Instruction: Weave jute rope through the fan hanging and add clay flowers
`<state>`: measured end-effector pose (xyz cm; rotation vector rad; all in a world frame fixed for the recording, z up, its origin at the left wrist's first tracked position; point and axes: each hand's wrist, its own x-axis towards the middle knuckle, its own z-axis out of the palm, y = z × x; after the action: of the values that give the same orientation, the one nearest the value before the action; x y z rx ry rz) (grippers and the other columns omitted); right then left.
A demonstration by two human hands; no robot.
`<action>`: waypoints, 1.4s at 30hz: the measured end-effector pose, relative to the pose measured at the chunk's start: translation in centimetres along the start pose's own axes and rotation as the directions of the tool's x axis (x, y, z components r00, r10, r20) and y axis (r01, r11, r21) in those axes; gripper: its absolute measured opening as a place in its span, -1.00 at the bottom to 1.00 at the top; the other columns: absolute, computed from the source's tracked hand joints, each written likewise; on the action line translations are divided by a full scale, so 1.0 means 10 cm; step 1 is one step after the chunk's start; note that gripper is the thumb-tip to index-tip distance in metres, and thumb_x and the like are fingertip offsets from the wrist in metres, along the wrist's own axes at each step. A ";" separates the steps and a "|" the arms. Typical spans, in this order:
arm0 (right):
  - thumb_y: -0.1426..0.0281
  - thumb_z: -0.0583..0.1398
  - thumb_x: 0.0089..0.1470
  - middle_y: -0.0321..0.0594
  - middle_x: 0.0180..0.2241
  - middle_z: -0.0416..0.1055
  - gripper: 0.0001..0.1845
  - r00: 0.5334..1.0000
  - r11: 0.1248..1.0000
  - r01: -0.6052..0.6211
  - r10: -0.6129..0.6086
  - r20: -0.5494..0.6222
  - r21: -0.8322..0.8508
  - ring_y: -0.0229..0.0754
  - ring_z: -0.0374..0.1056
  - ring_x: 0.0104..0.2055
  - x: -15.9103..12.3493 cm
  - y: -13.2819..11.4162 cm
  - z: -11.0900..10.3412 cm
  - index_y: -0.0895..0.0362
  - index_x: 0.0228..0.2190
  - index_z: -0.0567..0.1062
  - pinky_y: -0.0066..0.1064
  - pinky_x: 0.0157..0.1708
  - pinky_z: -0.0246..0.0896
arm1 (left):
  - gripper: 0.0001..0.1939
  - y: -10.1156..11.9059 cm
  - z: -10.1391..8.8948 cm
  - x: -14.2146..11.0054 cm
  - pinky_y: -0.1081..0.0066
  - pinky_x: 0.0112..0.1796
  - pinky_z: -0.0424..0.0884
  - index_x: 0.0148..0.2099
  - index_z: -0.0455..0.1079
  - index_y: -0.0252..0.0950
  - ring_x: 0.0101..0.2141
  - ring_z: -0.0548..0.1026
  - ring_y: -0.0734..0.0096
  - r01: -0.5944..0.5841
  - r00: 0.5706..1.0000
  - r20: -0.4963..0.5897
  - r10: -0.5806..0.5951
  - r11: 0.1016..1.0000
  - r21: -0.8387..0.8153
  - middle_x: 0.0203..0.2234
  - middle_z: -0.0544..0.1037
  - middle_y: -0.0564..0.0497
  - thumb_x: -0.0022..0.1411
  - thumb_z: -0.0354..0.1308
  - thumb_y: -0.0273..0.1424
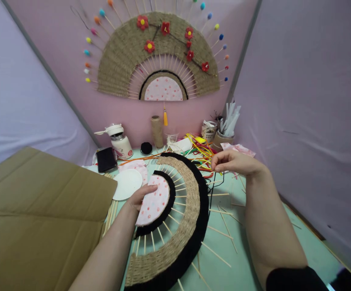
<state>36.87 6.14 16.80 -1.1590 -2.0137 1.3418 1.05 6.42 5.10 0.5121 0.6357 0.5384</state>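
Note:
A half-round woven fan [192, 202] stands tilted in front of me, with tan cord weaving, black yarn bands and thin wooden sticks spreading outward. My left hand [142, 196] grips its pink dotted centre piece [159, 198], thumb on the front face and the other fingers hidden behind. To the right of the fan's upper edge, my right hand [234, 161] is raised in a pinch. Black yarn [212, 194] runs from its fingertips down beside the black outer band.
A finished-looking fan [117, 60] with red flowers hangs on the pink backdrop. Cardboard [42, 226] stands at left. Behind my work are a white bottle [121, 145], a black phone-like object [106, 159], a twine spool [156, 131], coloured strips [204, 151] and a jar [208, 131].

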 end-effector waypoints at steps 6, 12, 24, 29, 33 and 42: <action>0.18 0.28 -0.08 -0.29 -0.49 0.39 -0.73 0.986 0.998 0.063 -0.057 -0.154 0.030 -0.32 0.21 -0.47 0.01 0.08 0.00 0.15 -0.44 0.53 -0.44 -0.45 0.08 | -0.65 0.01 -0.13 -0.02 0.33 -0.32 0.49 -0.05 0.42 -0.57 -0.43 0.60 0.16 0.026 1.000 -0.004 -0.026 0.998 -0.062 -0.44 0.61 -0.25 0.16 0.10 -0.43; 0.14 0.26 -0.07 -0.27 -0.47 0.40 -0.69 0.981 0.997 0.055 -0.064 -0.182 -0.051 -0.27 0.25 -0.42 0.07 -0.01 0.06 0.15 -0.45 0.51 -0.41 -0.40 0.12 | -0.63 0.00 -0.16 0.01 0.31 -0.31 0.48 -0.04 0.42 -0.57 -0.43 0.60 0.16 0.029 0.998 0.061 -0.024 0.996 -0.080 -0.45 0.61 -0.25 0.16 0.09 -0.42; 0.14 0.20 -0.05 -0.30 -0.57 0.27 -0.67 0.989 0.983 -0.019 -0.008 -0.145 -0.183 -0.33 0.10 -0.54 0.33 -0.14 0.34 0.19 -0.52 0.47 -0.46 -0.56 -0.04 | -0.76 -0.04 -0.20 0.05 0.33 -0.22 0.45 -0.20 0.50 -0.56 -0.33 0.59 0.18 0.006 0.989 0.146 0.003 0.998 -0.065 -0.37 0.61 -0.26 0.15 0.08 -0.50; 0.15 0.21 -0.07 -0.33 -0.58 0.27 -0.69 0.967 0.990 -0.018 -0.019 -0.253 -0.143 -0.34 0.09 -0.54 0.31 -0.13 0.29 0.17 -0.50 0.44 -0.45 -0.56 -0.05 | -0.77 -0.04 -0.20 0.06 0.34 -0.23 0.47 -0.23 0.51 -0.54 -0.34 0.60 0.19 0.006 0.988 0.154 0.004 0.998 -0.069 -0.38 0.62 -0.23 0.15 0.10 -0.49; 0.20 0.21 -0.07 -0.36 -0.61 0.23 -0.74 0.939 0.988 0.034 -0.083 -0.334 -0.149 -0.34 0.07 -0.55 0.28 -0.19 0.28 0.16 -0.55 0.40 -0.46 -0.55 -0.06 | -0.78 -0.03 -0.15 0.04 0.37 -0.27 0.48 -0.25 0.51 -0.56 -0.38 0.60 0.21 0.011 0.987 0.163 0.000 0.997 -0.070 -0.41 0.62 -0.24 0.14 0.11 -0.49; 0.23 0.26 -0.08 -0.33 -0.58 0.28 -0.76 0.878 0.979 0.107 -0.174 -0.445 -0.172 -0.33 0.09 -0.55 0.21 -0.20 0.25 0.16 -0.51 0.44 -0.45 -0.56 -0.04 | -0.74 -0.02 -0.14 -0.01 0.36 -0.34 0.48 -0.18 0.49 -0.57 -0.43 0.60 0.18 0.064 0.989 0.139 -0.054 0.995 -0.072 -0.48 0.61 -0.25 0.13 0.07 -0.52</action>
<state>33.09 6.22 17.33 -1.2272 -1.8188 0.7679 0.17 6.58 4.03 0.4529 0.4957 0.4654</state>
